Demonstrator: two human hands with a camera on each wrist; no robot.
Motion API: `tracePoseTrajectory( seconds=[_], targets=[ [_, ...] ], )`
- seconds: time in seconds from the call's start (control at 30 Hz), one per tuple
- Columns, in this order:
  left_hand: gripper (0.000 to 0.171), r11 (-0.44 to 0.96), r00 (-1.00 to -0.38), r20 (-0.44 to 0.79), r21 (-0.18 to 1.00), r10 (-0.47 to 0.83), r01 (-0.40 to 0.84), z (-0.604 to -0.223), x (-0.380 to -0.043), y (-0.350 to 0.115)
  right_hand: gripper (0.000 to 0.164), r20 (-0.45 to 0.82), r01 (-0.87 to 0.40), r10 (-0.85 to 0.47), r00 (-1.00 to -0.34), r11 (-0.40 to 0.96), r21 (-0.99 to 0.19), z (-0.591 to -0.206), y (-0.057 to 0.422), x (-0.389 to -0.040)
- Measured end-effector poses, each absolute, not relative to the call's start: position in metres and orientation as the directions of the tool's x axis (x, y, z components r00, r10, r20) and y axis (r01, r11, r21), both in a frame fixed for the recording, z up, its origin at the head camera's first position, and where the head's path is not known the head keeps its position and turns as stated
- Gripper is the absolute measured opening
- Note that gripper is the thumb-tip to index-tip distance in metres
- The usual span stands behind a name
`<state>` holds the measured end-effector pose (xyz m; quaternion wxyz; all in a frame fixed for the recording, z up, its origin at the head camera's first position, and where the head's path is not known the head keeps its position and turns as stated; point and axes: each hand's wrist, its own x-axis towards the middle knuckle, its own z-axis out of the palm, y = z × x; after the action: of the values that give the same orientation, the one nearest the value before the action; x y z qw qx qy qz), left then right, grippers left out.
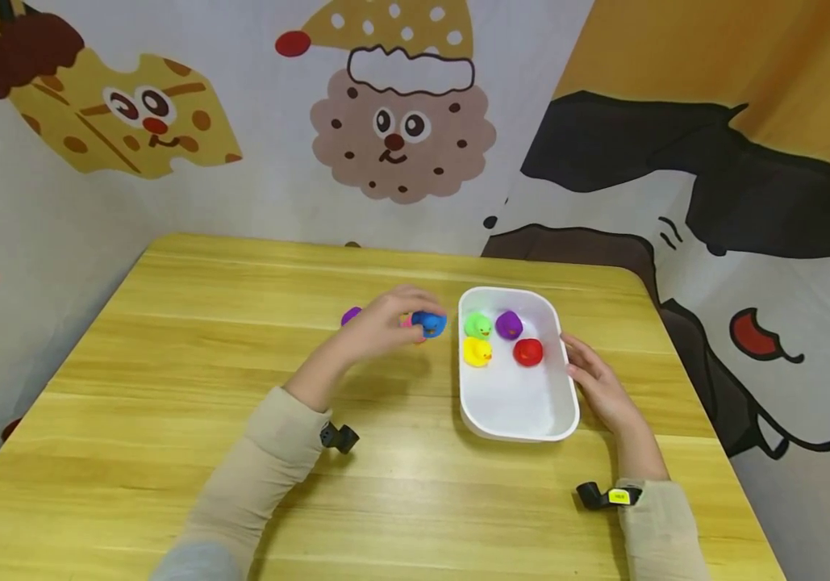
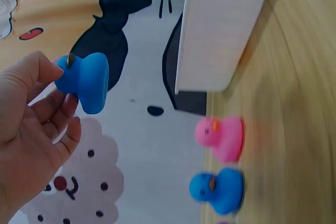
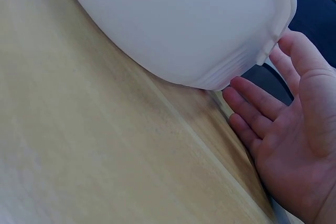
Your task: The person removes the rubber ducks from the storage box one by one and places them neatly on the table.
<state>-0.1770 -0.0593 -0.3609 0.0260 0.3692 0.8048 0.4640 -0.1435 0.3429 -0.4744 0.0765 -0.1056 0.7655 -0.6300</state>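
My left hand [image 1: 389, 323] pinches a blue rubber duck [image 2: 86, 80] by its head between thumb and fingers, raised above the table just left of the white tub [image 1: 519, 411]. Below it on the table stand a pink duck [image 2: 226, 137] and another blue duck [image 2: 223, 190], mostly hidden by the hand in the head view. Against the tub's right side rests my right hand [image 1: 599, 387], its fingers fairly straight and its fingertips at the rim. Inside the tub's far half sit a green duck [image 1: 478, 325], a yellow duck [image 1: 477, 353], a purple duck [image 1: 509, 325] and a red duck [image 1: 528, 352].
A purple toy [image 1: 351, 315] peeks out behind the left wrist. The wooden table [image 1: 168, 403] ends at a far edge close behind the tub, with a printed cloth [image 1: 240, 202] hanging beyond it. Each sleeve carries a small black camera.
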Motion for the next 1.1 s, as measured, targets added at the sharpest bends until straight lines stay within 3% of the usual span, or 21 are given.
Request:
tracePoseTrajectory(
  seconds=[0.17, 0.5, 1.1],
  targets=[
    [0.033, 0.299, -0.722, 0.322, 0.751, 0.613, 0.589, -0.360, -0.180, -0.079, 0.051, 0.033, -0.080, -0.262, -0.964, 0.170, -0.982, -0.476, 0.344, -0.144],
    [0.035, 0.356, -0.769, 0.303, 0.751, 0.562, 0.556, -0.364, -0.182, -0.119, 0.050, 0.037, -0.084, -0.266, -0.963, 0.166, -0.983, -0.476, 0.344, -0.144],
    [0.033, 0.466, -0.857, 0.177, 0.777, 0.484, 0.423, -0.386, -0.193, -0.171, 0.051, 0.033, -0.077, -0.258, -0.966, 0.165, -0.983, -0.475, 0.342, -0.143]
  ],
)
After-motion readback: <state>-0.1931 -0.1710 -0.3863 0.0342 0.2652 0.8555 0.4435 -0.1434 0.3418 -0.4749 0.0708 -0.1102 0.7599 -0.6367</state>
